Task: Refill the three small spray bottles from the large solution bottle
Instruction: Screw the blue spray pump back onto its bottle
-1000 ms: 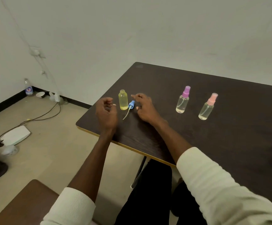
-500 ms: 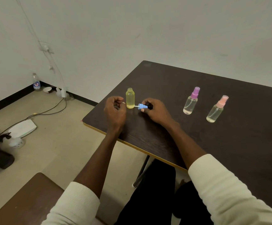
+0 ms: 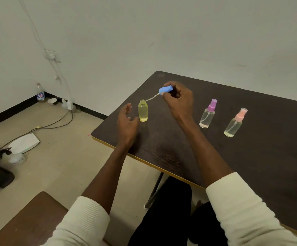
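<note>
3 bottles point(image 3: 143, 110) on table point(image 3: 250, 157)

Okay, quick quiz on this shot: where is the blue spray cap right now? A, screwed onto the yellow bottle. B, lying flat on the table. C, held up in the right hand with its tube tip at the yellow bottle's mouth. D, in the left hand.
C: the right hand pinches the blue spray cap above the table, its tube slanting down to the open mouth of the yellow bottle.
</note>
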Action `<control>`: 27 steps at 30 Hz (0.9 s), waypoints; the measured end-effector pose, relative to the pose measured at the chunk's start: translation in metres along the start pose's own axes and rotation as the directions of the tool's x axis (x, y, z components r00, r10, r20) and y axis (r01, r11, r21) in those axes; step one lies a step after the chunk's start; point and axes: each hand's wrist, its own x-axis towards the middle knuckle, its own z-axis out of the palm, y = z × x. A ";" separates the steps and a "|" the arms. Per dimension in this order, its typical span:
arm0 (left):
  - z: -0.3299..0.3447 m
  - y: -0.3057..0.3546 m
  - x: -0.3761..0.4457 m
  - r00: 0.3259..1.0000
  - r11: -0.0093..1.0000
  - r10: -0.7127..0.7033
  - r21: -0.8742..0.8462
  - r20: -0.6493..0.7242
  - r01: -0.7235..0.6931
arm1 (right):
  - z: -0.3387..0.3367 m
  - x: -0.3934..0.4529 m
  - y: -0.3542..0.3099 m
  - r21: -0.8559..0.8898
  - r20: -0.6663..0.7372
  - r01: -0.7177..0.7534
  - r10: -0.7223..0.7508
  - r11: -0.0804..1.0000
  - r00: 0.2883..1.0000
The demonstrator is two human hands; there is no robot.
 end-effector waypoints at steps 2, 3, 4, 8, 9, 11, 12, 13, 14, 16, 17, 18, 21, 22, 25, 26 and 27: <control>0.004 -0.003 0.006 0.990 0.997 0.002 0.071 0.143 -0.013 | 0.007 0.003 -0.003 -0.045 0.028 0.050 -0.049 0.998 0.998; 0.006 -0.004 0.006 0.983 0.994 0.008 0.105 0.182 -0.028 | 0.010 0.004 -0.004 -0.062 0.040 0.064 -0.061 0.996 0.997; 0.008 -0.005 0.007 0.981 0.991 0.015 0.126 0.195 -0.040 | 0.013 0.006 -0.004 -0.070 0.052 0.071 -0.068 0.995 0.996; 0.010 -0.007 0.008 0.989 0.996 0.034 0.076 0.142 -0.046 | 0.021 0.010 0.000 -0.092 0.098 0.094 -0.085 0.991 0.992; 0.010 -0.008 0.009 0.990 0.998 0.033 0.057 0.139 -0.041 | 0.022 0.011 0.000 -0.093 0.102 0.098 -0.089 0.991 0.991; 0.011 -0.009 0.010 0.989 0.997 0.038 0.061 0.141 -0.047 | 0.025 0.012 0.003 -0.101 0.104 0.104 -0.093 0.989 0.990; 0.011 -0.009 0.011 0.989 0.996 0.042 0.074 0.140 -0.053 | 0.026 0.014 0.004 -0.111 0.106 0.103 -0.092 0.988 0.990; 0.012 -0.009 0.011 0.990 0.995 0.043 0.088 0.136 -0.055 | 0.028 0.015 0.006 -0.118 0.113 0.101 -0.088 0.988 0.990; 0.012 -0.009 0.011 0.990 0.994 0.041 0.093 0.133 -0.054 | 0.029 0.016 0.007 -0.124 0.123 0.100 -0.085 0.987 0.989; 0.012 -0.010 0.012 0.991 0.995 0.045 0.082 0.129 -0.056 | 0.033 0.017 0.012 -0.148 0.147 0.113 -0.091 0.982 0.985; 0.012 -0.010 0.011 0.991 0.995 0.047 0.076 0.129 -0.057 | 0.035 0.018 0.015 -0.167 0.161 0.122 -0.095 0.978 0.982; 0.012 -0.010 0.011 0.991 0.996 0.047 0.073 0.128 -0.057 | 0.037 0.018 0.018 -0.186 0.179 0.125 -0.091 0.975 0.980; 0.013 -0.010 0.010 0.991 0.995 0.051 0.074 0.122 -0.060 | 0.041 0.019 0.024 -0.247 0.265 0.112 -0.044 0.963 0.963; 0.013 -0.010 0.010 0.991 0.995 0.054 0.073 0.121 -0.063 | 0.042 0.019 0.025 -0.279 0.306 0.108 -0.018 0.954 0.952; 0.013 -0.009 0.010 0.991 0.995 0.061 0.076 0.118 -0.070 | 0.046 0.018 0.029 -0.364 0.418 0.100 0.066 0.926 0.906; 0.014 -0.009 0.010 0.991 0.995 0.058 0.073 0.117 -0.067 | 0.047 0.018 0.030 -0.384 0.440 0.109 0.078 0.917 0.895; 0.014 -0.009 0.011 0.991 0.995 0.056 0.070 0.119 -0.064 | 0.049 0.017 0.033 -0.398 0.449 0.114 0.085 0.910 0.890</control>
